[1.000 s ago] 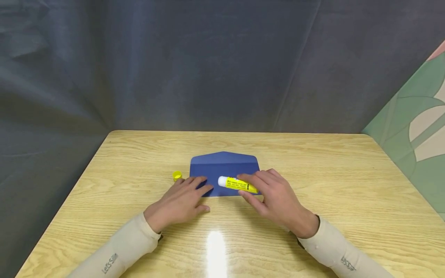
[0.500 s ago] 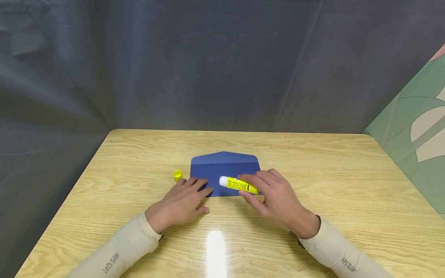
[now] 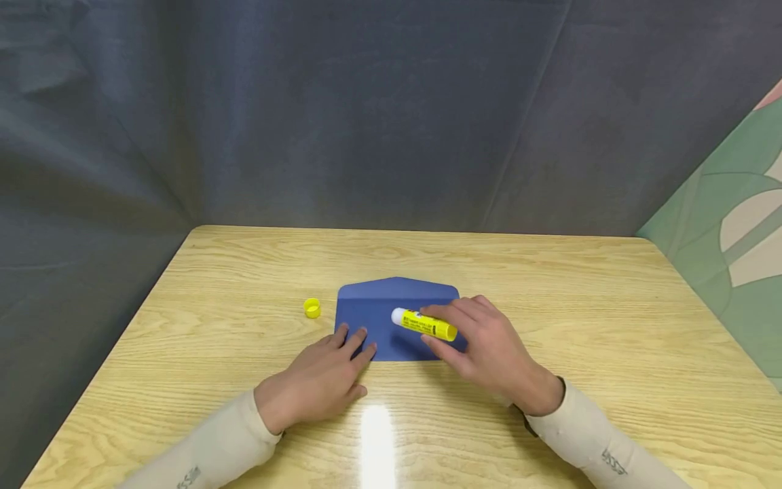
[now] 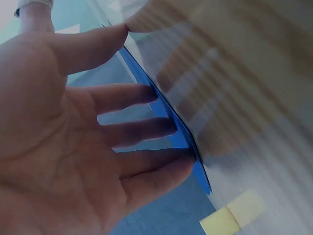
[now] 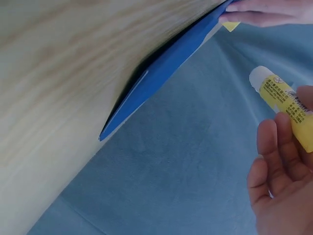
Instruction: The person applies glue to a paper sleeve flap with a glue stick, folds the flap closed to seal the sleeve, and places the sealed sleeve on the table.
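Observation:
A blue envelope (image 3: 391, 305) lies on the table with its pointed flap spread away from me. My left hand (image 3: 320, 377) rests on its near left part, fingers spread and fairly straight; in the left wrist view the fingertips (image 4: 183, 156) touch the blue paper. My right hand (image 3: 489, 346) pinches a yellow glue stick (image 3: 427, 324) between thumb and fingers, above the envelope's right half. The stick's white end points left, and it is held apart from the paper, as the right wrist view also shows. A yellow cap (image 3: 312, 308) sits left of the envelope.
The wooden table (image 3: 580, 292) has a bright reflection near its front. A dark grey curtain (image 3: 366, 122) hangs behind and to the left. At the right is a green patterned panel (image 3: 733, 224).
The envelope has slid a little toward me, and my left hand moved back with it. The yellow cap now shows fully beside it. My right hand keeps the glue stick in nearly the same place.

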Demonstrator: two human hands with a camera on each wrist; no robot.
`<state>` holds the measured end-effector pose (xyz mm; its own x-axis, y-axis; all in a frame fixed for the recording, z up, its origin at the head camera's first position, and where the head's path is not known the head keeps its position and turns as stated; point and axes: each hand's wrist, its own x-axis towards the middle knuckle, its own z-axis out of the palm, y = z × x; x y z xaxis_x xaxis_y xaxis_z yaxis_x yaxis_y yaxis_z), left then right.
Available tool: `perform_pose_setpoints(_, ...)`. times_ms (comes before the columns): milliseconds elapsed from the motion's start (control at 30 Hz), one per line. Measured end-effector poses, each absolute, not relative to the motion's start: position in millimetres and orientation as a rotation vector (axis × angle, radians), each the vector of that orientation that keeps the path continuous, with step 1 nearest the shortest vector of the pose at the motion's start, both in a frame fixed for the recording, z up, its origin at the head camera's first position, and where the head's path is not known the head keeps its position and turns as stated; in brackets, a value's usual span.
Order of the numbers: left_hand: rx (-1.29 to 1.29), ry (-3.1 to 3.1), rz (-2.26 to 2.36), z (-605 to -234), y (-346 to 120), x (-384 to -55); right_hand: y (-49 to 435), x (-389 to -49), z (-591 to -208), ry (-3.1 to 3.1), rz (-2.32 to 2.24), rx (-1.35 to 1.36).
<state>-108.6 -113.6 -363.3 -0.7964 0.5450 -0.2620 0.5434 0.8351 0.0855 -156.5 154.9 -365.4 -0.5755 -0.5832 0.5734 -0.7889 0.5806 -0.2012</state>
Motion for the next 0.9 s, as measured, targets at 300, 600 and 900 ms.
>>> perform_pose_setpoints(300, 0.823, 2.678, 0.058, -361, -116, -109, 138, -168, -357, -2.469, 0.601, 1.122)
perform_pose_setpoints(600, 0.862, 2.663, 0.019, -361, -114, -114, 102, -188, -330, -2.693, 0.638, 1.142)
perform_pose_setpoints(900, 0.871, 2.672, -0.016, -362, -112, -114, 71, -203, -321, -2.844, 0.562, 1.148)
